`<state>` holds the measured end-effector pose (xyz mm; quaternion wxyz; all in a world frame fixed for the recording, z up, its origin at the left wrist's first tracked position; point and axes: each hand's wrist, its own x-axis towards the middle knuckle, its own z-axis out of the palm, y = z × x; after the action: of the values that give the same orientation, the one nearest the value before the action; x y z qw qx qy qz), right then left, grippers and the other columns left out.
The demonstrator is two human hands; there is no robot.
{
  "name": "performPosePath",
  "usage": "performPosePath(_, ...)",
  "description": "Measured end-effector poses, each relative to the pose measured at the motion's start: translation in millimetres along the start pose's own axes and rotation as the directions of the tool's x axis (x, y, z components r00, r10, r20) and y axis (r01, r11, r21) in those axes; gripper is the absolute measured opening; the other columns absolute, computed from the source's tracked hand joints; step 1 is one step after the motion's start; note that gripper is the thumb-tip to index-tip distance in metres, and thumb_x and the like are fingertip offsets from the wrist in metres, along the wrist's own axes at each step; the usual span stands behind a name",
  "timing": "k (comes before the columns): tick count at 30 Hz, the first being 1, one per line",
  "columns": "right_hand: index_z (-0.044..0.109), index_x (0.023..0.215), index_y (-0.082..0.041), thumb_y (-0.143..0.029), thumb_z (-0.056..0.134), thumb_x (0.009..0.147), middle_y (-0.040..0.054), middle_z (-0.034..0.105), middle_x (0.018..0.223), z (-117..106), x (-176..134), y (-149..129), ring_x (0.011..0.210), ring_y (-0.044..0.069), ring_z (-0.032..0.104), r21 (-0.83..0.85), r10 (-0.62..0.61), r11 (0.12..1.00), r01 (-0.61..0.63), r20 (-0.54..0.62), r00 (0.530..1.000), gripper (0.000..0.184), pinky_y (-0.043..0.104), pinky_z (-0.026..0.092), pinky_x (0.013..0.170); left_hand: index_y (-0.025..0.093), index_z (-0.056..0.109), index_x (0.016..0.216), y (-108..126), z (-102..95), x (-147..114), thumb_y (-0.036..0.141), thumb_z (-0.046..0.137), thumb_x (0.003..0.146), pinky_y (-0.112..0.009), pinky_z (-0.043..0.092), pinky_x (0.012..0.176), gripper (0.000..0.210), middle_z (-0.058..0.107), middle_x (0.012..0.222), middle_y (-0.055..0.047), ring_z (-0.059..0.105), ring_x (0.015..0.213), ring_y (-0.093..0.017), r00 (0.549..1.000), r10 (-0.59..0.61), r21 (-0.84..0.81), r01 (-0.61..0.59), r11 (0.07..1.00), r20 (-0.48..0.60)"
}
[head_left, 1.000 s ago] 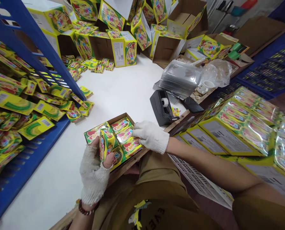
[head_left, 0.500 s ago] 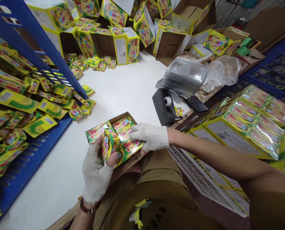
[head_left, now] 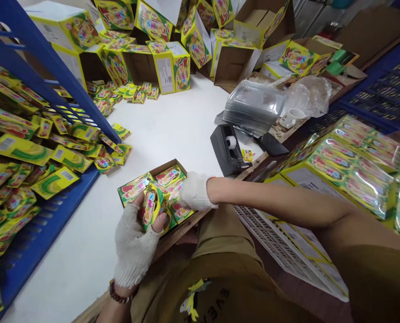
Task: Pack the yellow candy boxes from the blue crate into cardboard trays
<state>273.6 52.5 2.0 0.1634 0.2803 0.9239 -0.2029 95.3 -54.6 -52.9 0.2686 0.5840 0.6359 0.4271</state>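
Both of my hands wear white knitted gloves with bare fingertips. My left hand (head_left: pixel 134 240) is closed around a small yellow-green candy box (head_left: pixel 152 204), which it holds tilted above an open carton (head_left: pixel 161 168) at the table's front edge. Similar small boxes printed with red lettering, such as one candy pack (head_left: pixel 169 176), lie flat inside the carton. My right hand (head_left: pixel 197 190) rests over the carton's right side, touching the packs there. Its fingers point down and are mostly hidden behind the glove, so their grip does not show.
A blue plastic crate (head_left: pixel 68 211) full of loose candy boxes lies at left. A black tape dispenser (head_left: pixel 228 152) and stacked clear plastic covers (head_left: pixel 255 105) stand right of the carton. Open yellow cartons (head_left: pixel 235 65) line the back. Filled, wrapped trays (head_left: pixel 348 166) stand at right.
My right hand has shifted slightly left and its fingers have curled down over the packs. My left hand keeps its hold on the small candy box. The view has moved a little.
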Motion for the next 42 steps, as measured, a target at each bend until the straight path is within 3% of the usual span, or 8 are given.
performPosePath(8, 0.061, 0.106, -0.015, -0.024, 0.053, 0.09, 0.0041, 0.064, 0.094, 15, -44, 36, 0.085, 0.016, 0.057, 0.403, 0.169, 0.913, 0.066, -0.519, 0.838, 0.02, 0.029, 0.045, 0.079, 0.015, 0.064, 0.108, 46, 27.1, 13, 0.037, 0.061, 0.082, -0.046, 0.046, 0.082, 0.035, 0.069, 0.101, -0.012, 0.063, 0.091, -0.031, 0.875, 0.368, 0.575, -0.485, 0.659, 0.316)
performPosePath(12, 0.058, 0.12, -0.014, -0.035, 0.072, 0.076, 0.0099, 0.064, 0.106, 39, -46, 32, 0.093, 0.023, 0.057, 0.15, -0.098, 0.97, 0.191, -0.475, 0.874, 0.05, 0.035, 0.045, 0.082, 0.014, 0.064, 0.102, 47, 40.0, 14, 0.051, 0.06, 0.083, -0.048, 0.045, 0.081, 0.042, 0.07, 0.094, -0.013, 0.063, 0.088, -0.032, 0.858, 0.347, 0.589, -0.513, 0.624, 0.38)
performPosePath(18, 0.055, 0.127, -0.014, -0.039, 0.065, 0.083, 0.0148, 0.061, 0.115, 51, -46, 25, 0.104, 0.03, 0.054, -0.097, -0.14, 0.989, 0.11, -0.391, 0.91, 0.051, 0.044, 0.041, 0.086, 0.013, 0.059, 0.116, 11, 8.6, -1, 0.033, 0.063, 0.085, -0.05, 0.044, 0.1, 0.037, 0.065, 0.122, -0.017, 0.057, 0.115, -0.033, 0.799, 0.508, 0.491, -0.599, 0.632, 0.32)
performPosePath(27, 0.053, 0.13, -0.012, -0.029, 0.056, 0.089, 0.0152, 0.06, 0.106, 41, -27, 4, 0.09, 0.026, 0.055, -0.185, -0.252, 0.962, 0.203, -0.304, 0.919, 0.044, 0.041, 0.045, 0.076, 0.019, 0.06, 0.078, -8, -1.8, -17, 0.018, 0.058, 0.088, -0.05, 0.043, 0.106, 0.01, 0.072, 0.113, -0.007, 0.065, 0.108, -0.026, 0.771, 0.564, 0.419, -0.636, 0.648, 0.297)
performPosePath(34, 0.061, 0.115, -0.013, -0.026, 0.056, 0.088, 0.0155, 0.064, 0.106, 42, -38, 6, 0.094, 0.025, 0.06, -0.067, -0.345, 0.934, 0.351, -0.423, 0.838, 0.03, 0.038, 0.053, 0.079, 0.018, 0.057, 0.116, -14, -14.9, -33, 0.019, 0.059, 0.087, -0.049, 0.042, 0.109, 0.029, 0.07, 0.116, -0.012, 0.061, 0.117, -0.023, 0.766, 0.621, 0.211, -0.643, 0.736, 0.167)
performPosePath(38, 0.058, 0.119, -0.014, -0.025, 0.047, 0.092, 0.0158, 0.066, 0.105, 59, -28, 0, 0.094, 0.026, 0.063, -0.086, -0.279, 0.953, 0.289, -0.614, 0.738, 0.031, 0.04, 0.056, 0.079, 0.02, 0.056, 0.12, -45, -71.3, -40, 0.024, 0.057, 0.086, -0.047, 0.048, 0.102, 0.035, 0.059, 0.131, -0.016, 0.053, 0.127, -0.027, 0.879, 0.476, 0.48, -0.411, 0.775, -0.016)
performPosePath(40, 0.057, 0.12, -0.01, -0.025, 0.047, 0.093, 0.0164, 0.067, 0.1, 70, -20, -4, 0.09, 0.028, 0.064, -0.136, -0.268, 0.961, 0.239, -0.651, 0.71, 0.033, 0.043, 0.056, 0.076, 0.019, 0.059, 0.112, -69, -117.8, -46, 0.028, 0.058, 0.084, -0.048, 0.046, 0.103, 0.03, 0.055, 0.134, -0.017, 0.052, 0.126, -0.03, 0.918, 0.287, 0.709, -0.007, 0.705, -0.276)
performPosePath(42, 0.059, 0.118, -0.01, -0.025, 0.046, 0.093, 0.0149, 0.068, 0.094, 79, -16, -7, 0.085, 0.027, 0.065, -0.172, -0.276, 0.961, 0.217, -0.666, 0.693, 0.032, 0.042, 0.056, 0.072, 0.015, 0.06, 0.11, -93, -165.6, -53, 0.034, 0.056, 0.083, -0.05, 0.046, 0.099, 0.033, 0.056, 0.128, -0.02, 0.053, 0.122, -0.035, 0.854, 0.113, 0.744, 0.368, 0.557, -0.507)
